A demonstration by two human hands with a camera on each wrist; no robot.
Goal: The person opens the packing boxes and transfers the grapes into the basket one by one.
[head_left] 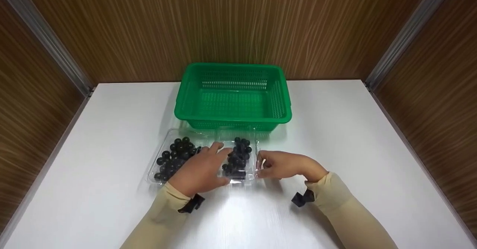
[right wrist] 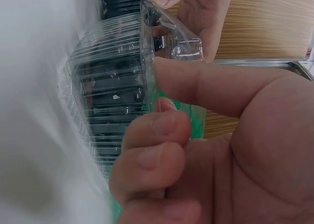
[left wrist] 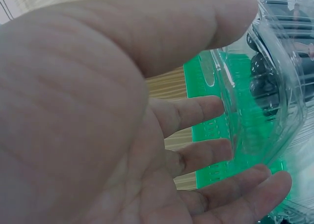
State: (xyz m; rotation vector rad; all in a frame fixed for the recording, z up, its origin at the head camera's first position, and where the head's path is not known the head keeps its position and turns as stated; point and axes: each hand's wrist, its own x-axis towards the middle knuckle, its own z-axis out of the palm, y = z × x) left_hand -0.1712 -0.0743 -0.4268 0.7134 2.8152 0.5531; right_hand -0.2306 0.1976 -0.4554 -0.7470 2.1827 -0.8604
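A clear plastic box (head_left: 248, 176) with dark round grapes (head_left: 238, 155) inside stands between my two hands. Ridged clear plastic covers those grapes in both wrist views. My left hand (head_left: 203, 170) is at the box's left side, fingers spread and fairly straight, its thumb at the near edge. Curled at the right side, my right hand (head_left: 279, 164) pinches the box's rim between thumb and fingers. Another clear box (head_left: 152, 174) holding more dark grapes (head_left: 175, 159) lies to the left, partly hidden by my left hand and forearm.
Just behind the boxes stands a green plastic basket (head_left: 233, 120) with slotted walls, nothing seen inside it. Everything rests on a white table (head_left: 357, 137). Wood-grain panels (head_left: 238, 25) enclose the back and both sides.
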